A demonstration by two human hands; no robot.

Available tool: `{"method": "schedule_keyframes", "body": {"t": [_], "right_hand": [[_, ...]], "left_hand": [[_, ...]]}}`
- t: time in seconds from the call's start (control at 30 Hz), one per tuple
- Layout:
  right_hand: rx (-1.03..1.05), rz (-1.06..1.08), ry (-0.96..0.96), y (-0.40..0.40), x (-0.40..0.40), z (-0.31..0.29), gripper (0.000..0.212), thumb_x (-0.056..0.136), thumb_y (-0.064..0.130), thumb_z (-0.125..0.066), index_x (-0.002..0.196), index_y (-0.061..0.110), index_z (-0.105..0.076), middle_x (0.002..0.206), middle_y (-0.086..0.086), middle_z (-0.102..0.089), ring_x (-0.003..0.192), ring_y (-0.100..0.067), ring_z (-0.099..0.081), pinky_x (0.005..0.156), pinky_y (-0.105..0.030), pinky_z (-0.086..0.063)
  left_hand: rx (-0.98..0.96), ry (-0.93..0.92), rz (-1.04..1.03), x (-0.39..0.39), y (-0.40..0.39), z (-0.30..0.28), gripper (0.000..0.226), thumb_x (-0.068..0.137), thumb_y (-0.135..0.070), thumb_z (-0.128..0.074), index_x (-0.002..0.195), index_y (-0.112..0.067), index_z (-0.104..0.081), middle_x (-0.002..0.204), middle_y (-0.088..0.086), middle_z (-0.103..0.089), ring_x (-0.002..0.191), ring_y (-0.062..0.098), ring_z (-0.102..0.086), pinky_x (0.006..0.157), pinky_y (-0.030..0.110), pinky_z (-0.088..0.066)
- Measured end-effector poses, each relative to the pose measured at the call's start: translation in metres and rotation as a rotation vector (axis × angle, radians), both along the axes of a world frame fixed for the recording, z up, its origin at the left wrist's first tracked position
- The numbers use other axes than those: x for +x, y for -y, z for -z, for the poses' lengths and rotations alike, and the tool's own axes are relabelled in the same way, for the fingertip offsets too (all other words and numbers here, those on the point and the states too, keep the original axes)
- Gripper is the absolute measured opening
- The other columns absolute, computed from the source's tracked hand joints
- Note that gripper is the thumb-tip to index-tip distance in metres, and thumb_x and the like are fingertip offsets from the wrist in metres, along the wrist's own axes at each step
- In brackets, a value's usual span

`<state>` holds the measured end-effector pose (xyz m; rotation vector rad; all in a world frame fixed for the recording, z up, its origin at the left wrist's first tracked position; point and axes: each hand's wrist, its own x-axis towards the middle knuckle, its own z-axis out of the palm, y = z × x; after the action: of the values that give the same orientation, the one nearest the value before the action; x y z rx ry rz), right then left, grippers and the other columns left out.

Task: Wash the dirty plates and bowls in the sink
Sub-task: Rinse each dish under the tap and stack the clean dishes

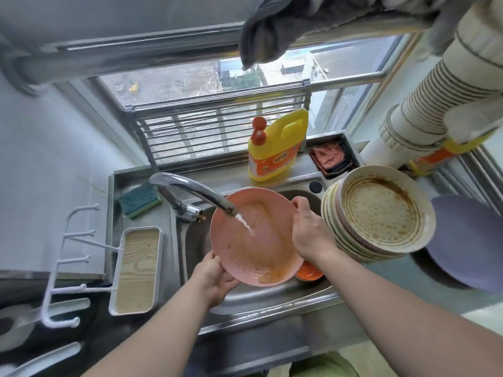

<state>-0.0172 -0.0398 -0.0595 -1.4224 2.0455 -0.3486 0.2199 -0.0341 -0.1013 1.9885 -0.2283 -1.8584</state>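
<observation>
A pink plate (261, 251) with brown sauce smears is held tilted over the steel sink (272, 297). Water runs from the chrome tap (190, 190) onto its middle. My left hand (215, 278) grips the plate's lower left rim from below. My right hand (307, 229) holds the right rim, fingers curled over the edge. A tall stack of dirty cream plates (381, 216) with brown residue stands at the sink's right. An orange bowl (309, 273) lies in the sink under the pink plate, mostly hidden.
A yellow detergent bottle (275, 148) stands behind the sink. A green sponge (140, 200) lies at the back left. A purple plate (471, 243) sits on the right counter. A white tray with hooks (136, 270) is at the left, stacked cups (435, 104) upper right.
</observation>
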Motion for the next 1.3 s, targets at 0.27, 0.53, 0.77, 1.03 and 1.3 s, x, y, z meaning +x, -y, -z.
{"method": "schedule_keyframes", "body": {"t": [0.27, 0.53, 0.77, 1.03, 1.3], "right_hand": [[0.091, -0.006, -0.044, 0.011, -0.021, -0.035, 0.024, 0.111, 0.037, -0.032, 0.126, 0.026, -0.048, 0.109, -0.016, -0.067, 0.101, -0.04, -0.061, 0.088, -0.05, -0.049], [0.509, 0.245, 0.096, -0.006, -0.017, 0.013, 0.025, 0.082, 0.006, -0.046, 0.096, 0.002, -0.067, 0.094, -0.022, -0.07, 0.082, -0.037, -0.07, 0.065, -0.043, -0.064], [0.573, 0.392, 0.369, -0.036, 0.007, 0.118, 0.016, 0.093, 0.025, -0.047, 0.106, 0.027, -0.056, 0.111, -0.009, -0.067, 0.095, -0.029, -0.067, 0.085, -0.049, -0.063], [0.277, 0.387, 0.397, -0.022, 0.034, 0.048, 0.017, 0.107, 0.037, -0.045, 0.122, 0.029, -0.045, 0.105, -0.005, -0.065, 0.09, -0.025, -0.062, 0.083, -0.046, -0.056], [0.133, 0.104, 0.07, -0.012, -0.005, 0.008, 0.024, 0.111, 0.034, -0.029, 0.132, 0.041, -0.036, 0.106, -0.012, -0.067, 0.093, -0.038, -0.063, 0.082, -0.049, -0.052]], "left_hand": [[0.136, -0.132, -0.021, -0.047, -0.012, -0.002, 0.027, 0.1, -0.027, -0.069, 0.122, -0.012, -0.075, 0.1, 0.012, -0.081, 0.087, 0.031, -0.078, 0.061, 0.038, -0.064], [0.093, -0.094, -0.07, -0.004, -0.001, -0.017, 0.023, 0.098, -0.031, -0.062, 0.079, -0.019, -0.067, 0.061, -0.002, -0.06, 0.052, 0.013, -0.058, 0.044, 0.02, -0.045], [-0.154, 0.078, 0.289, 0.032, 0.021, -0.032, 0.021, 0.11, -0.033, -0.04, 0.105, -0.027, -0.06, 0.077, 0.005, -0.063, 0.061, 0.019, -0.056, 0.057, 0.028, -0.045], [-0.169, 0.169, 0.218, 0.037, 0.007, -0.027, 0.035, 0.109, -0.008, -0.041, 0.132, -0.027, -0.06, 0.115, 0.008, -0.074, 0.102, 0.028, -0.07, 0.09, 0.043, -0.056], [0.039, -0.089, 0.016, -0.003, -0.008, 0.004, 0.031, 0.112, -0.035, -0.046, 0.128, -0.013, -0.061, 0.114, 0.013, -0.075, 0.11, 0.035, -0.071, 0.112, 0.055, -0.048]]}}
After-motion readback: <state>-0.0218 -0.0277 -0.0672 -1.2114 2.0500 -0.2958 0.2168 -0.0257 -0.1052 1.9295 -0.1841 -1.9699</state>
